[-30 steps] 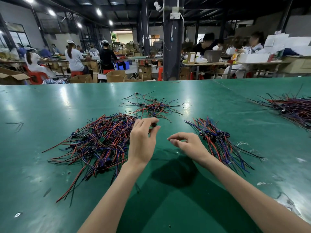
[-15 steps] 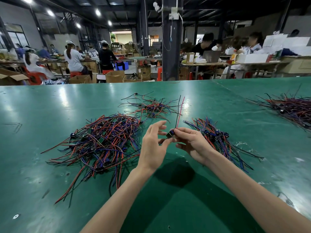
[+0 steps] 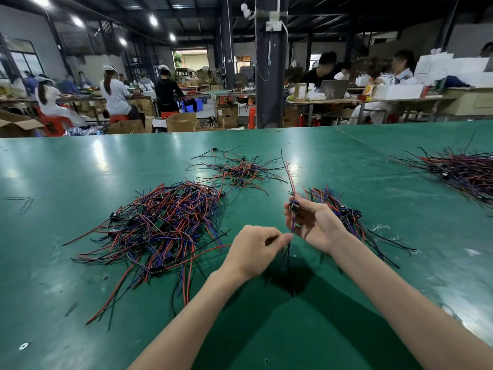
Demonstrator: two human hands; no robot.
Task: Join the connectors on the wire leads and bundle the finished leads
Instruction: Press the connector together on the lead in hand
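My right hand (image 3: 314,225) pinches a small dark blue connector (image 3: 294,206) of a wire lead above the green table (image 3: 80,166). Red and black wires of the lead (image 3: 289,172) stick up from it, and thin wires hang below. My left hand (image 3: 253,249) pinches the lower wires just under my right hand. A big loose heap of red, blue and black leads (image 3: 160,225) lies to the left. A neater row of leads (image 3: 344,212) lies behind my right hand. A small scattered pile (image 3: 237,172) sits farther back.
Another heap of leads (image 3: 464,169) lies at the table's far right edge. Beyond the table stand a dark pillar (image 3: 269,76), cardboard boxes, and people working at other benches. Small white scraps (image 3: 378,227) dot the table on the right.
My left hand left the big heap, met my right hand at a connector, then slid down along the hanging wires. My right hand lifted the lead and holds it upright.
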